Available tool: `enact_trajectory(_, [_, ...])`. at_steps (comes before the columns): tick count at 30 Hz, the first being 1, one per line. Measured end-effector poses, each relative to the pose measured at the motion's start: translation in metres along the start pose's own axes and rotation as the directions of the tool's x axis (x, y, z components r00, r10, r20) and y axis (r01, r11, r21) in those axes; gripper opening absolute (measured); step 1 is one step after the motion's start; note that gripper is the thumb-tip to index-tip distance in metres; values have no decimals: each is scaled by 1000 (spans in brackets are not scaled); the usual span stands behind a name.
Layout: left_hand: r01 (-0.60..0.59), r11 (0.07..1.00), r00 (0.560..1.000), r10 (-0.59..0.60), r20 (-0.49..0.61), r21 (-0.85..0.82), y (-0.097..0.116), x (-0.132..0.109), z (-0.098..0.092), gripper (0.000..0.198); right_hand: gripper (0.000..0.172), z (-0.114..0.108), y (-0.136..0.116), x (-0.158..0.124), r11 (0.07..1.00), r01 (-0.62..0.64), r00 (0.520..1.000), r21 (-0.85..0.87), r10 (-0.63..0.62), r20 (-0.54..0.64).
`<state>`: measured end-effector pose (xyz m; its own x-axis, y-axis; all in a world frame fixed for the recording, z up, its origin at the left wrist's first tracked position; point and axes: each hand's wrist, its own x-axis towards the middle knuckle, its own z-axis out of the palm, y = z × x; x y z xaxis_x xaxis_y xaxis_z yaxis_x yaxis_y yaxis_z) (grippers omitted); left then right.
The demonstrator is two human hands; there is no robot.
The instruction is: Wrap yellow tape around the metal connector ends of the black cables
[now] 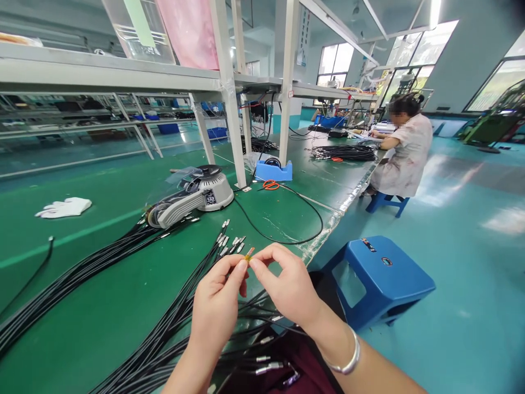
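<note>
Pinching a small amber piece (249,254) at its lower end with the left hand (217,295) and the right hand (289,282), closing thumb and forefinger on either side, showing its tip above both grips, holding it near silver connectors (223,241).

legible text: none | label (210,197) on grey machine (184,207): too small | stickers (368,245) on blue stool (402,279), wall sign (303,35): unreadable

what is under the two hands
Black cables, some silver ends and dark red cloth show beneath the left hand and right hand. Whatever lies directly behind the hands is covered, so it cannot be seen.
</note>
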<state>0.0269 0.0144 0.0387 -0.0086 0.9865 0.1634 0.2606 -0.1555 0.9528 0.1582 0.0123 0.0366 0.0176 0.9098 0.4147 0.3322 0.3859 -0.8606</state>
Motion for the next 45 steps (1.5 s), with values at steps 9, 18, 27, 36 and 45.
enact_trajectory(9, [58,992,998,-56,20,-110,0,2,2,23,12,-4,-6,0,983,79,997,-166,-76,24])
enact_trajectory(18, [96,973,995,-89,44,-212,-5,0,0,23,11,-4,-2,4,977,84,996,-198,-79,30])
enact_trajectory(27, [308,791,943,-181,280,-528,-5,5,-5,18,11,-4,-1,8,983,84,996,-161,-77,51])
enact_trajectory(36, [464,665,859,-175,482,-586,-3,10,-11,20,11,-11,0,10,975,210,974,-76,-201,103])
enact_trajectory(45, [94,943,993,-64,101,-319,2,0,-3,18,10,-12,-7,0,984,129,992,-126,-125,34])
